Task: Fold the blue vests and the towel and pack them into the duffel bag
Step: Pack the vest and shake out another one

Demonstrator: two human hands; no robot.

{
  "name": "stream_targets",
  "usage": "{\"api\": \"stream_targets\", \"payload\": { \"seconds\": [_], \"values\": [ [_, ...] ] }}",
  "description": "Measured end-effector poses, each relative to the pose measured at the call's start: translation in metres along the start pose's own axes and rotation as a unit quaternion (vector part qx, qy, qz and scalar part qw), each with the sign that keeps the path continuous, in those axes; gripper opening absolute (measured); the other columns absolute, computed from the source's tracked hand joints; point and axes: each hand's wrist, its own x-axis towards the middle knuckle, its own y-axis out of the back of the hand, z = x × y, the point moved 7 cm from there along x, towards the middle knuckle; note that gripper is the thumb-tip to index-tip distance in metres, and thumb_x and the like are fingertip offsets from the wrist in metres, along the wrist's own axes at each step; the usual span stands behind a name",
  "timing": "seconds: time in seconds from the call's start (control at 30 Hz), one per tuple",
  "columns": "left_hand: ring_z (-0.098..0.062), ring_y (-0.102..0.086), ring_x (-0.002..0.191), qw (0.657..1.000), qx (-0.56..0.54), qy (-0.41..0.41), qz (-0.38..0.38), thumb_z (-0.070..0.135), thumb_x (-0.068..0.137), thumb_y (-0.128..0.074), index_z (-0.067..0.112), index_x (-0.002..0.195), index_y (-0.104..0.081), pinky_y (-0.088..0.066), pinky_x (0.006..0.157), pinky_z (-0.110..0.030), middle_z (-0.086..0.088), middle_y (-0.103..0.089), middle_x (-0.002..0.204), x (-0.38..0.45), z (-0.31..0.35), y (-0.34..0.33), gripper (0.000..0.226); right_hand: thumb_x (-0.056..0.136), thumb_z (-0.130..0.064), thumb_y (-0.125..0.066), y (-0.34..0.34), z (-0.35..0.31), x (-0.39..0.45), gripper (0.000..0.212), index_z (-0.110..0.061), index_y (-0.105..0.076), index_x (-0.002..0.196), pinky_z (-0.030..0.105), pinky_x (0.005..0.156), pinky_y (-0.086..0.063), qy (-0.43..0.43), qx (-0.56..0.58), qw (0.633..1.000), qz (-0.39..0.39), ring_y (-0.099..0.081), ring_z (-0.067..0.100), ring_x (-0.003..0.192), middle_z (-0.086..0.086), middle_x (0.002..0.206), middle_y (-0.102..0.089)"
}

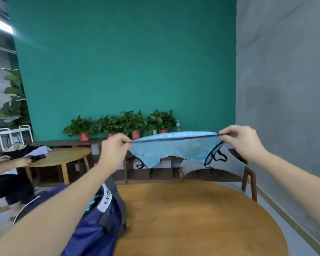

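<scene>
A light blue vest (pixel 171 147) with dark trim hangs stretched in the air above the far side of the round wooden table (pixel 198 217). My left hand (pixel 114 147) pinches its left end and my right hand (pixel 243 141) pinches its right end, both raised at chest height. Dark straps dangle from the vest's lower right. The navy duffel bag (pixel 98 218) with a white label lies on the table's left part, partly hidden behind my left forearm. No towel is in view.
A wooden chair (pixel 248 180) stands beyond the table by the grey wall. Another person (pixel 9 183) sits at the left beside a second round table (pixel 63 156) with clothes on it. Potted plants (pixel 122 124) line a low shelf against the green wall.
</scene>
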Motion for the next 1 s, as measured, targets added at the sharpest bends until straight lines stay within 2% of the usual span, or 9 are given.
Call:
{"api": "stream_targets", "payload": {
  "seconds": [0.07,0.17,0.23,0.4,0.57,0.63,0.77,0.93,1.0],
  "values": [
    [0.002,-0.062,0.079,0.997,-0.003,0.04,-0.067,0.022,0.085,-0.077,0.031,0.078,-0.066,-0.043,0.076,-0.016,0.021,-0.067,0.08,-0.065,-0.031,-0.027,0.017,0.085,-0.014,-0.079,-0.023,0.031,-0.056,0.007,-0.02,-0.079,0.089,0.025,0.088,-0.053,-0.037,-0.021,0.998,-0.056,-0.069,0.003,0.085,-0.005,0.091,-0.077],
    [0.002,-0.065,0.07,0.985,-0.044,0.075,-0.152,0.01,0.077,-0.083,0.037,0.067,-0.063,-0.048,0.071,-0.021,0.015,-0.07,0.072,-0.163,-0.074,-0.064,0.035,0.082,-0.015,-0.081,-0.052,0.075,-0.139,0.023,-0.035,-0.073,0.073,0.018,0.069,-0.052,-0.086,-0.062,0.983,-0.147,-0.063,-0.009,0.066,-0.016,0.078,-0.075],
    [0.001,-0.064,0.065,0.975,-0.05,0.078,-0.203,0.005,0.075,-0.083,0.033,0.065,-0.065,-0.046,0.067,-0.018,0.013,-0.07,0.069,-0.216,-0.088,-0.079,0.035,0.081,-0.018,-0.082,-0.067,0.097,-0.186,0.027,-0.039,-0.07,0.07,0.013,0.068,-0.048,-0.102,-0.106,0.965,-0.215,-0.064,-0.008,0.071,-0.019,0.076,-0.072],
    [0.007,-0.06,0.07,0.95,-0.021,0.043,-0.308,0.022,0.079,-0.08,0.037,0.068,-0.068,-0.041,0.065,-0.01,0.015,-0.069,0.072,-0.29,-0.094,-0.091,0.023,0.086,-0.017,-0.076,-0.076,0.123,-0.27,0.005,-0.018,-0.073,0.09,0.021,0.063,-0.055,-0.188,-0.096,0.906,-0.367,-0.067,0.01,0.063,-0.001,0.07,-0.075],
    [0.005,-0.055,0.067,0.927,-0.059,0.044,-0.368,0.032,0.088,-0.071,0.035,0.071,-0.064,-0.044,0.069,-0.018,0.017,-0.064,0.07,-0.308,-0.089,-0.089,0.019,0.085,-0.008,-0.077,-0.056,0.119,-0.298,0.021,-0.002,-0.07,0.104,0.024,0.054,-0.048,-0.308,-0.019,0.826,-0.472,-0.065,0.022,0.065,0.017,0.084,-0.075],
    [0.003,-0.058,0.071,0.924,-0.102,0.049,-0.366,0.034,0.088,-0.071,0.031,0.078,-0.07,-0.047,0.073,-0.026,0.011,-0.067,0.075,-0.302,-0.081,-0.084,0.01,0.084,-0.011,-0.08,-0.045,0.113,-0.293,0.025,-0.005,-0.071,0.107,0.024,0.055,-0.05,-0.306,-0.018,0.823,-0.478,-0.068,0.022,0.068,0.014,0.09,-0.076],
    [-0.01,-0.065,0.077,0.935,-0.148,0.05,-0.319,0.03,0.091,-0.071,0.024,0.084,-0.074,-0.047,0.074,-0.028,-0.001,-0.073,0.084,-0.269,-0.063,-0.074,0.009,0.082,-0.02,-0.084,-0.028,0.103,-0.258,0.03,-0.011,-0.072,0.109,0.025,0.052,-0.05,-0.268,0.0,0.865,-0.425,-0.07,0.02,0.067,0.007,0.09,-0.077],
    [-0.01,-0.07,0.083,0.952,-0.176,0.059,-0.244,0.025,0.094,-0.07,0.026,0.085,-0.075,-0.052,0.077,-0.027,0.009,-0.075,0.086,-0.202,-0.053,-0.081,0.01,0.084,-0.028,-0.081,-0.028,0.104,-0.191,0.011,-0.021,-0.08,0.092,0.022,0.048,-0.038,-0.227,-0.007,0.915,-0.335,-0.051,0.012,0.051,0.008,0.068,-0.068],
    [-0.002,-0.069,0.081,0.959,-0.173,0.064,-0.213,0.022,0.095,-0.069,0.026,0.086,-0.074,-0.049,0.072,-0.017,0.016,-0.074,0.085,-0.175,-0.055,-0.091,0.01,0.083,-0.03,-0.082,-0.04,0.112,-0.164,0.006,-0.024,-0.082,0.084,0.02,0.052,-0.041,-0.216,-0.012,0.927,-0.305,-0.054,0.007,0.052,0.001,0.07,-0.07]
  ]
}}
